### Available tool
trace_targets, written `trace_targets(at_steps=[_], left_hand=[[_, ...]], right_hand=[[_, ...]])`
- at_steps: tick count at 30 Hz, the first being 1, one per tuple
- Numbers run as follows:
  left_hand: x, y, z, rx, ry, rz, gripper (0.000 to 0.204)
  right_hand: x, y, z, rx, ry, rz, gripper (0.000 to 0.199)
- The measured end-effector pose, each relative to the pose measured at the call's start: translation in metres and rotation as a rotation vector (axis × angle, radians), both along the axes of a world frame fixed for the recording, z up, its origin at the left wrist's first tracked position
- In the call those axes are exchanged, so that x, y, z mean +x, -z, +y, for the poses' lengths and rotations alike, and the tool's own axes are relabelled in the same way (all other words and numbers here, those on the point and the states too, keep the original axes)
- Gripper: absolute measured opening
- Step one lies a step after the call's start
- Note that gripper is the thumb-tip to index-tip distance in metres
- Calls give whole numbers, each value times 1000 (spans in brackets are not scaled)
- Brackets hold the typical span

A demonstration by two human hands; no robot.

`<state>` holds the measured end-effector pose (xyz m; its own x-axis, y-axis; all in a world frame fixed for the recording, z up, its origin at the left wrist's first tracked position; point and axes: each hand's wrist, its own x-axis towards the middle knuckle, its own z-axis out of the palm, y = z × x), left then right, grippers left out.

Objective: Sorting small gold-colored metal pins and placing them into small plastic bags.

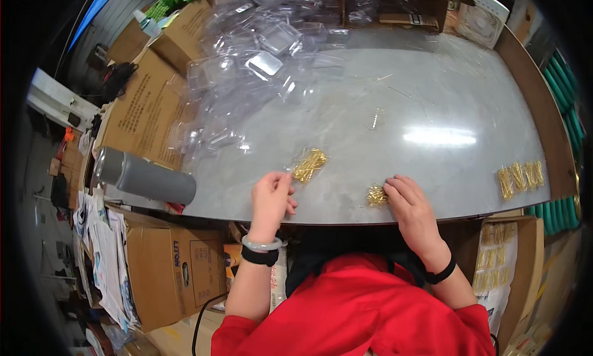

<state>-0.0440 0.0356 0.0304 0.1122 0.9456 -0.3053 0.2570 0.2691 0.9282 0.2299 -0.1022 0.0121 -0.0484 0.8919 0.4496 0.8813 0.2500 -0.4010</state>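
A clear plastic case (309, 165) filled with gold wire hooks lies on the grey table. My left hand (270, 199) has its fingers curled at the case's near left edge, with thumb and forefinger pinched there. Farther right is a small loose bundle of gold wire hooks (376, 196), close to the front edge. My right hand (410, 209) rests beside that bundle, fingers stretched out and fingertips touching its right side. Its thumb is hidden.
Empty clear plastic cases (247, 59) are heaped at the back left. A grey bottle (151, 177) lies at the left beside a cardboard box (145, 109). Gold hook bundles (520, 178) stand in a row at right, near a wooden side wall (543, 102). An open drawer (522, 263) holds more bundles.
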Motion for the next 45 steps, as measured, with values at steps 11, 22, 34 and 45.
trace_targets(at_steps=[11, 22, 34, 45], left_hand=[[45, 10, -61, -131, -35, -776, 8], [99, 17, -89, -73, -19, -897, 9], [1, 19, -112, -214, 529, -672, 10], [7, 10, -100, -203, 450, -723, 11]], right_hand=[[-7, 4, 1, 113, 67, -38, 36], [-6, 4, 1, 55, 86, -65, 41], [-8, 8, 1, 34, 108, -44, 40], [-8, -2, 4, 25, 114, -48, 37]])
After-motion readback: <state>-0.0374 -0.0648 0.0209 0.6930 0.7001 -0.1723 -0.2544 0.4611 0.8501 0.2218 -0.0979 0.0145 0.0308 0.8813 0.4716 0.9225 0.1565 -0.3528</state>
